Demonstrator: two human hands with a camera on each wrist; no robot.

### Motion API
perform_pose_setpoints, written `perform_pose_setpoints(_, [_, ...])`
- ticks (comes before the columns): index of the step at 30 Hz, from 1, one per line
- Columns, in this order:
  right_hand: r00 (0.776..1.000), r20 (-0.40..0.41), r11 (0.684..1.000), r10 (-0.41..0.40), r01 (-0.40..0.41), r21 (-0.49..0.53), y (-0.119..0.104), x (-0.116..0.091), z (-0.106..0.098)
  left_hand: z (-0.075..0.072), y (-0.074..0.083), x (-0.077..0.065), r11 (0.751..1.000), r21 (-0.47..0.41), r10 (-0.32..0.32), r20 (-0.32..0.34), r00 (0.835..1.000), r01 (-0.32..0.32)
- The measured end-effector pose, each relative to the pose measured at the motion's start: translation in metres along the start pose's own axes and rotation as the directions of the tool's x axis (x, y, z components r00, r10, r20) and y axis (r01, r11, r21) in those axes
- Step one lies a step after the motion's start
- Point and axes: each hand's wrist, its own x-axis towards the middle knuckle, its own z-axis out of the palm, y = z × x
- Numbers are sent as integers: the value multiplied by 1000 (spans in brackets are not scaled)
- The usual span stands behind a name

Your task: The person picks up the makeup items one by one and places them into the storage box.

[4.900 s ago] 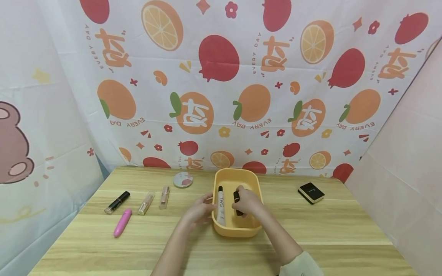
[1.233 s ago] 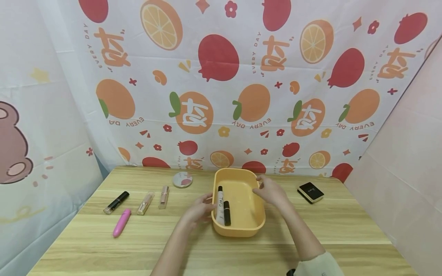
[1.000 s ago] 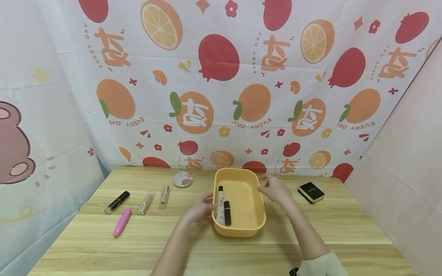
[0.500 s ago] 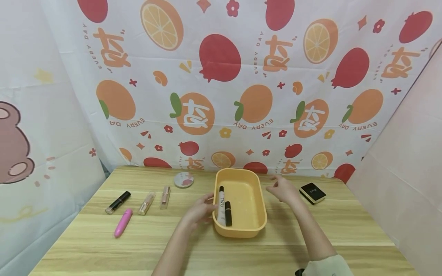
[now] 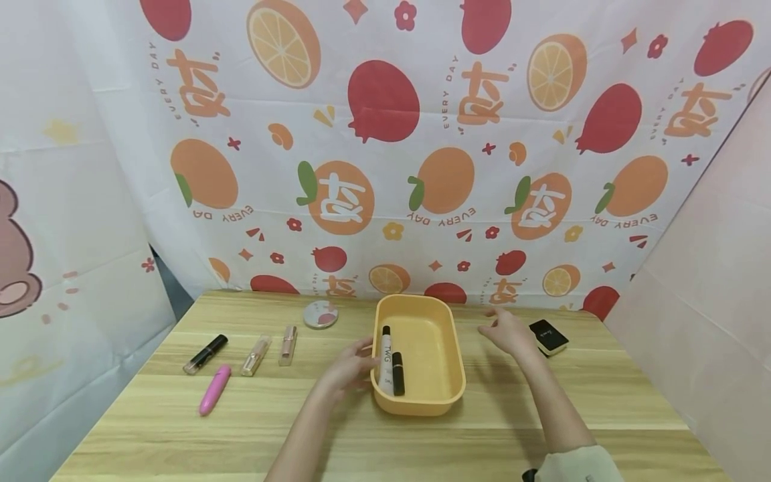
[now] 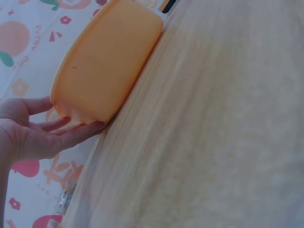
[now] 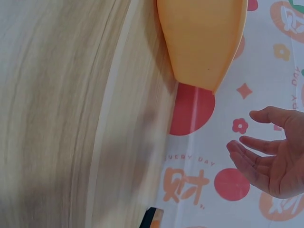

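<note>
Wooden table (image 5: 421,442), fruit-print cloth (image 5: 391,181) behind; left fingers (image 6: 78,135), extended, touch yellow bin (image 5: 415,406); right fingers (image 7: 247,166) loosely spread

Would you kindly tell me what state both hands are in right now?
Left hand: open, its fingers touching the side of the yellow box.
Right hand: open, holding nothing.

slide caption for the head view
Left hand touching a yellow bin holding a white tube and black stick; right hand holding nothing.

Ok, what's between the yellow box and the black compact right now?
The right hand, holding nothing, above the wooden table. The head view shows it apart from the box and hiding a bit of the compact from the camera.
</note>
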Motion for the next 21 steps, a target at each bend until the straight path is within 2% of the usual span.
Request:
perform_pose_setpoints(9, [1000,5,999,27,-27,-27,12,-1,-1,-7,-10,3,999,9,37,51,998,-38])
perform_pose_setpoints(17, [998,7,997,65,-64,-39,24,3,0,-1,0,-4,1000,-23,8,4,1000,-8])
perform_pose_setpoints(21, [998,2,996,69,-69,-51,30,4,2,-1,-1,-4,1000,-30,4,4,1000,-4])
